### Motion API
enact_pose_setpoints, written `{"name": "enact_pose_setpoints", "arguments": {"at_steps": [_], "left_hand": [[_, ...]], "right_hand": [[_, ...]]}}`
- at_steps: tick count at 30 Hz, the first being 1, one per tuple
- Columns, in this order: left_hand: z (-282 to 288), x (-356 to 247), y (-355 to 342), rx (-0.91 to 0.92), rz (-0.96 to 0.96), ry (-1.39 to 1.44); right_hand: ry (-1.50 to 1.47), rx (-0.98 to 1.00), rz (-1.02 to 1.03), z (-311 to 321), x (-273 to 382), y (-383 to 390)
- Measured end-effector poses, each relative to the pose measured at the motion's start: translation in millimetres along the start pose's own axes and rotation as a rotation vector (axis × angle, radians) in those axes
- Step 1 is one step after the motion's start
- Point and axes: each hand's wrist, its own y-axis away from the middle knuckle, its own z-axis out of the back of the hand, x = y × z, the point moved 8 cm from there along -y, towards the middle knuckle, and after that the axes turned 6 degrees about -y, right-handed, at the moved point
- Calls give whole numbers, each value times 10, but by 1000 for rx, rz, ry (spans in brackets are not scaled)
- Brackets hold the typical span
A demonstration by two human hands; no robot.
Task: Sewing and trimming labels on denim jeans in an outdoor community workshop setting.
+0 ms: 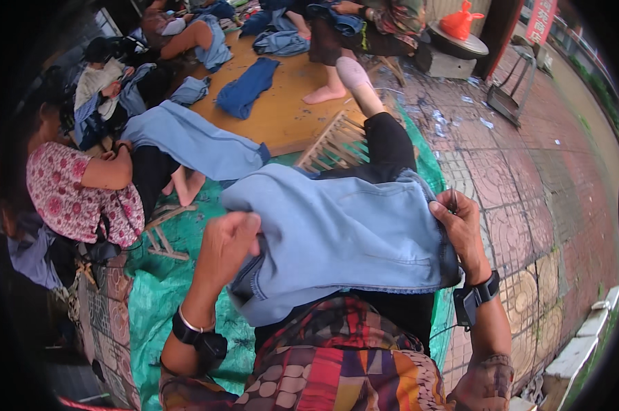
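A light blue denim garment (350, 233), perhaps a pair of jeans, lies spread across my lap with its dark inner edges showing. My right hand (462, 226) pinches its right edge between thumb and fingers. A small dark pointed tool (452, 198) sticks up from that hand; its kind is unclear. My left hand (231, 248) is closed beside the garment's left side, thumb upward. Whatever its curled fingers hold, if anything, is hidden. Dark bands with small devices are strapped round both my wrists.
Green sheeting (162, 294) covers the ground beneath me. A wooden slatted stool (333, 144) stands ahead by a yellow-brown board (289, 103) bearing blue denim pieces (246, 89). Several people sit working at left and far. A metal dustpan (508, 99) stands on the right paving.
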Motion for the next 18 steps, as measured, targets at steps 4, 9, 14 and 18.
{"name": "enact_pose_setpoints", "arguments": {"at_steps": [4, 9, 14, 18], "left_hand": [[-138, 62, -120, 37, 76, 45], [-19, 204, 4, -69, 4, -38], [362, 411, 625, -233, -210, 74], [164, 1097, 1058, -154, -21, 426]], "right_hand": [[0, 22, -4, -19, 13, -23], [-89, -72, 49, 122, 100, 46], [-392, -270, 171, 633, 76, 456], [-388, -111, -243, 462, -467, 892]]}}
